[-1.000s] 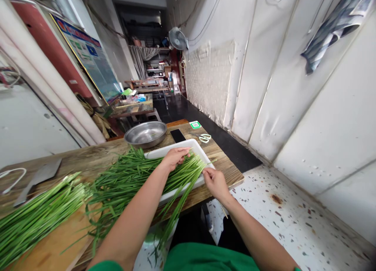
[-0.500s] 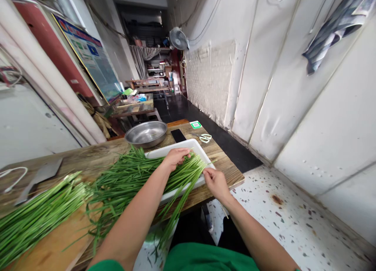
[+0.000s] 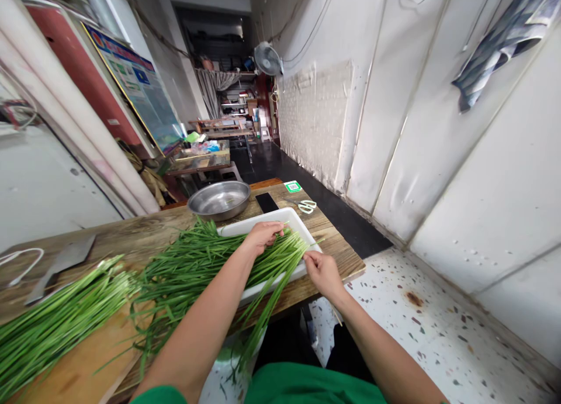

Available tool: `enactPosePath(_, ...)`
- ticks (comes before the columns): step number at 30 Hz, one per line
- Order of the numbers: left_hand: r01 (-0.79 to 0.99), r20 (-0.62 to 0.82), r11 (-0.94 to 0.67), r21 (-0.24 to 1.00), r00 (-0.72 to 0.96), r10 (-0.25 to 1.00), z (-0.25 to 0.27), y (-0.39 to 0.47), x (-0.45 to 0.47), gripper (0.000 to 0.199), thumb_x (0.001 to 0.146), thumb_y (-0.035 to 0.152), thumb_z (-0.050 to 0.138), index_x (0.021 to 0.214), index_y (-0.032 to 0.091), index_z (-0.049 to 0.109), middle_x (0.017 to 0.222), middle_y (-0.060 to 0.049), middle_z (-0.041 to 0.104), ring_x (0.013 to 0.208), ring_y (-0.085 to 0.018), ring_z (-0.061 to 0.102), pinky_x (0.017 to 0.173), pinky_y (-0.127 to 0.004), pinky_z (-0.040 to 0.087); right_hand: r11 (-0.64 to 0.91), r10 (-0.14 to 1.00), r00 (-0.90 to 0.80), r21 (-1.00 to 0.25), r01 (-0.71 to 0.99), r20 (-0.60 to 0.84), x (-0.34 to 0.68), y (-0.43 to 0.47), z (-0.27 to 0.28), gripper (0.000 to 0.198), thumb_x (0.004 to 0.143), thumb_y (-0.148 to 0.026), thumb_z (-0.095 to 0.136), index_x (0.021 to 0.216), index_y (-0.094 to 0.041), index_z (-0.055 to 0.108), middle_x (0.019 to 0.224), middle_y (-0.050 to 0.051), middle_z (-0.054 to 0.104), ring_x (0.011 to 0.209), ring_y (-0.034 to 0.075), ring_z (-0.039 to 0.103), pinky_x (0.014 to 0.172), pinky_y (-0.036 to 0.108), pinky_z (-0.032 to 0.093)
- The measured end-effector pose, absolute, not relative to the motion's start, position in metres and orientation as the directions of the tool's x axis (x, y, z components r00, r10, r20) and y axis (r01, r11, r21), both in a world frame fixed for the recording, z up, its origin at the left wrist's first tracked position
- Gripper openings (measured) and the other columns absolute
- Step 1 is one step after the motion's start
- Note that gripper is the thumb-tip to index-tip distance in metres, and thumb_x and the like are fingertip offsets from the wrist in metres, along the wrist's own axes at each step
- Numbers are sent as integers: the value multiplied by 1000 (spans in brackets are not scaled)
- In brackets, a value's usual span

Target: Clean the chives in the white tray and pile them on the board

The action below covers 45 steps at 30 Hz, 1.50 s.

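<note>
A heap of garlic chives fills the white tray and spills over its left side and front edge. Over the tray, my left hand is closed in a pinch, a thin stem tip poking out beyond the fingertips. At the tray's right front corner, my right hand has thumb and finger pressed together beside the pale stem ends; what lies between them is too small to make out. A thin pale strand hangs below the right wrist.
On the wooden table stand a steel basin, a black phone, scissors and a green code card. At left, a cleaver lies near a second chive bundle on a cutting board.
Both hands keep almost the same pose and place. The whole view has shifted very slightly.
</note>
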<state>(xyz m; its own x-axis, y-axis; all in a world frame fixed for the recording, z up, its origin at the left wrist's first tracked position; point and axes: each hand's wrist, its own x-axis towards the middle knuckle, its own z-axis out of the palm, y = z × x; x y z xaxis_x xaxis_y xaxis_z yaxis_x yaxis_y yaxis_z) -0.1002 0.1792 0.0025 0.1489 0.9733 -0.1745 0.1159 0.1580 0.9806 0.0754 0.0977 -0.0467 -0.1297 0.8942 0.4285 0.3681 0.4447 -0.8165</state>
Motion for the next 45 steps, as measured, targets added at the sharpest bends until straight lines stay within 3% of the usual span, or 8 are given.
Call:
enactPosePath(3, 128, -170, 152, 980, 144, 975, 3, 179, -100, 26, 62, 37, 62, 61, 12, 54, 44, 4, 41, 32, -1, 18, 39, -21, 5, 445, 894, -133, -812, 378, 428, 75, 98, -47, 28, 79, -24, 36, 57, -16, 51, 49, -4, 39, 47, 9, 37, 47, 19, 27)
enactPosePath(9, 188, -183, 160, 969, 107, 977, 6, 176, -98, 31, 62, 40, 60, 51, 14, 48, 34, 8, 25, 31, -2, 15, 40, -22, 4, 436, 898, -137, -811, 391, 418, 76, 98, -45, 29, 79, -25, 35, 58, -16, 51, 49, -3, 41, 47, 9, 36, 48, 20, 28)
enactPosePath(15, 207, -126, 105, 973, 90, 988, 6, 175, -97, 23, 60, 34, 61, 54, 13, 52, 44, 5, 41, 33, -1, 17, 40, -22, 5, 449, 892, -152, -793, 411, 426, 77, 97, -43, 28, 79, -24, 35, 55, -16, 48, 50, -3, 42, 48, 9, 38, 49, 19, 28)
enactPosePath(23, 193, -157, 134, 972, 108, 982, 6, 175, -98, 25, 63, 33, 60, 51, 14, 49, 40, 7, 32, 33, -2, 16, 41, -22, 4, 445, 893, -148, -793, 416, 424, 77, 99, -45, 29, 79, -25, 36, 53, -16, 47, 49, -3, 41, 47, 9, 37, 49, 19, 28)
enactPosePath(31, 75, -207, 199, 977, 136, 969, 2, 181, -103, 23, 61, 31, 61, 54, 13, 49, 42, 7, 35, 33, -1, 18, 40, -20, 5, 453, 890, -152, -798, 397, 429, 77, 98, -46, 28, 79, -24, 36, 57, -16, 52, 50, -3, 43, 48, 9, 38, 49, 19, 29)
enactPosePath(45, 99, -209, 196, 976, 145, 967, 4, 179, -103, 27, 62, 34, 61, 52, 14, 46, 37, 8, 26, 33, -1, 17, 40, -21, 5, 457, 888, -159, -787, 414, 432, 77, 99, -46, 29, 79, -24, 36, 57, -16, 52, 50, -3, 44, 48, 9, 38, 49, 19, 29)
